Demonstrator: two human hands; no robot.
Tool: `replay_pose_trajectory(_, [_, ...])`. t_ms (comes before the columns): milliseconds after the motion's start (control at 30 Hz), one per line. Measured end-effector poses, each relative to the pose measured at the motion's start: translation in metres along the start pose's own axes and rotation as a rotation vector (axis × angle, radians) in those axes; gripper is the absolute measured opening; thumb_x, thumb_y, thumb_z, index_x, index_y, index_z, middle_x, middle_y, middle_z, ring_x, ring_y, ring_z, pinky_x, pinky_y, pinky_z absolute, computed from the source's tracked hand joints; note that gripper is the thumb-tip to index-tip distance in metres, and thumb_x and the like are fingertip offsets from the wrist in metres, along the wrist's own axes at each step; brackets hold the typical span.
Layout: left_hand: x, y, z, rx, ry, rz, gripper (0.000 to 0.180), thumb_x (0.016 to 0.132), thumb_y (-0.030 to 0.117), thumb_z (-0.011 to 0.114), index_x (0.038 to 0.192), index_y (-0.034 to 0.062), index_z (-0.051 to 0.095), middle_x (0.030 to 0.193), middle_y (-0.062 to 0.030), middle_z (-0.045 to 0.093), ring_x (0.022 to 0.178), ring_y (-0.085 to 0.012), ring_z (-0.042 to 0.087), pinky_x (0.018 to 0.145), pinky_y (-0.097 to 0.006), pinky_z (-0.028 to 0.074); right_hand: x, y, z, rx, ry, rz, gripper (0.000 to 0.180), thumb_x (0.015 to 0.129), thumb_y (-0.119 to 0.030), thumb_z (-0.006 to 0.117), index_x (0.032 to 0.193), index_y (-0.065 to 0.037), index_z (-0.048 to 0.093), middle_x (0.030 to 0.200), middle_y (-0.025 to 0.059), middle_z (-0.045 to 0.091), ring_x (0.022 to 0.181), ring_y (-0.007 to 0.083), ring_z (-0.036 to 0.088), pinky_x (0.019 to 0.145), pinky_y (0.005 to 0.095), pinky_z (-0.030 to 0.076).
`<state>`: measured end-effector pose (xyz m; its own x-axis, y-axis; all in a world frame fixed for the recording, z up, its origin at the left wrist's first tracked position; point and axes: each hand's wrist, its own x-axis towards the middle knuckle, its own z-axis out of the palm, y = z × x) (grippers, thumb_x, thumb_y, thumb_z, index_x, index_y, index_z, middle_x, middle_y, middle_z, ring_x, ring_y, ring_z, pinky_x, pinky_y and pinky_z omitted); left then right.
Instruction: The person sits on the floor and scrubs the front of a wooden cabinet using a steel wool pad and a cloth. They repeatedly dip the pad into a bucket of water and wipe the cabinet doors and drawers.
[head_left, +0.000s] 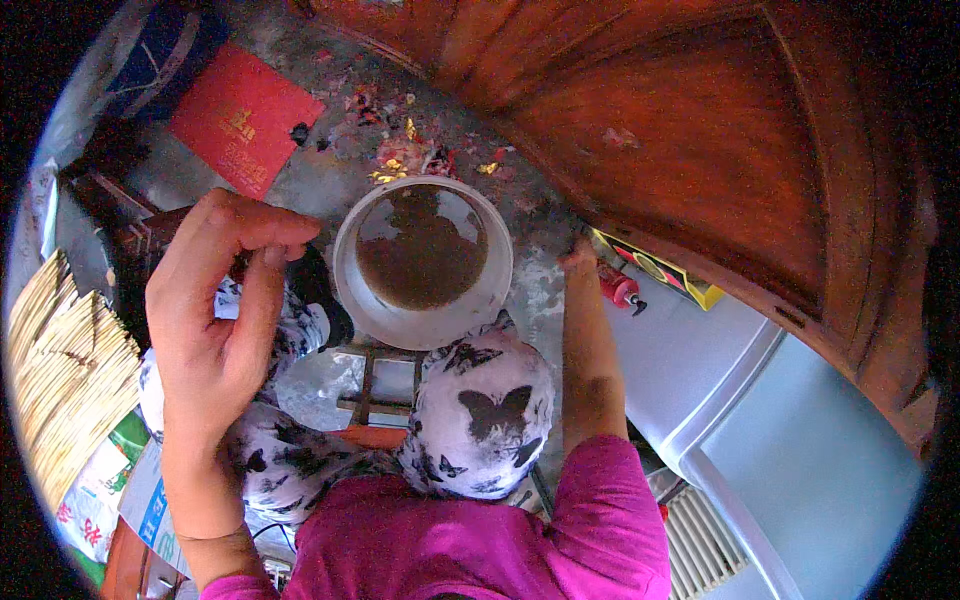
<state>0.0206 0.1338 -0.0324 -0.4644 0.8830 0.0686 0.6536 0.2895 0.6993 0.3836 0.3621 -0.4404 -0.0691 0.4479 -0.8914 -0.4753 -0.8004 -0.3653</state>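
Observation:
A round white bucket (352, 300) of murky brown water (420, 255) stands on the floor just ahead of my knees. To its left, my left hand (222, 300) is raised with its fingers curled and the thumb close to the index fingertip. Whether something small is pinched there cannot be made out. My right hand (578, 256) reaches down past the bucket's right side, beside a red bottle (620, 288) with a dark nozzle and a yellow-and-black box (665, 268). Its fingers are small and mostly hidden in this view.
A red card-like sheet (243, 120) lies on the grey floor, with red and gold scraps (400, 160) beyond the bucket. A dark wooden door panel (680, 150) fills the upper right. A pale blue appliance (810, 440) is at right, a bundle of straw-coloured sticks (70, 380) at left.

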Motion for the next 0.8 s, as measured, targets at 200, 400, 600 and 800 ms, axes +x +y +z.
replay_pose_trajectory(200, [0.000,-0.001,-0.002,0.087,0.023,0.014,0.016,0.086,-0.008,0.055,0.095,-0.0033,0.068,0.086,-0.0123,0.064,0.079,-0.0231,0.064,0.073,-0.031,0.050,0.008,-0.003,0.019,0.036,-0.033,-0.051,0.039,0.105,-0.027,0.043,0.135,-0.006,0.058,0.133,0.0139,0.064,0.120,0.0331,0.062,0.104,0.0485,0.052])
replay_pose_trajectory(400, [0.001,0.007,0.001,-0.029,0.000,-0.028,0.014,0.088,-0.007,0.055,0.095,-0.0034,0.067,0.087,-0.0117,0.064,0.080,-0.0212,0.064,0.073,-0.030,0.049,-0.018,-0.028,-0.006,0.050,-0.109,-0.105,0.040,0.106,-0.024,0.040,0.137,-0.007,0.057,0.136,0.0146,0.062,0.122,0.0331,0.061,0.106,0.0480,0.051])
replay_pose_trajectory(600, [-0.007,0.003,-0.002,-0.003,0.033,0.077,0.015,0.088,-0.006,0.056,0.096,-0.0026,0.067,0.088,-0.0121,0.064,0.080,-0.0227,0.065,0.073,-0.030,0.049,-0.072,-0.026,-0.023,-0.234,-0.144,-0.074,0.035,0.104,-0.025,0.043,0.125,-0.005,0.064,0.124,0.0123,0.068,0.108,0.0316,0.067,0.094,0.0473,0.057])
replay_pose_trajectory(800, [0.008,0.008,0.005,-0.099,0.034,0.120,0.014,0.088,-0.005,0.058,0.097,-0.0013,0.067,0.090,-0.0126,0.065,0.081,-0.0238,0.066,0.073,-0.032,0.050,-0.020,-0.027,0.023,0.055,-0.225,-0.100,0.037,0.100,-0.015,0.047,0.134,-0.002,0.053,0.136,0.0159,0.060,0.122,0.0340,0.059,0.106,0.0519,0.049])
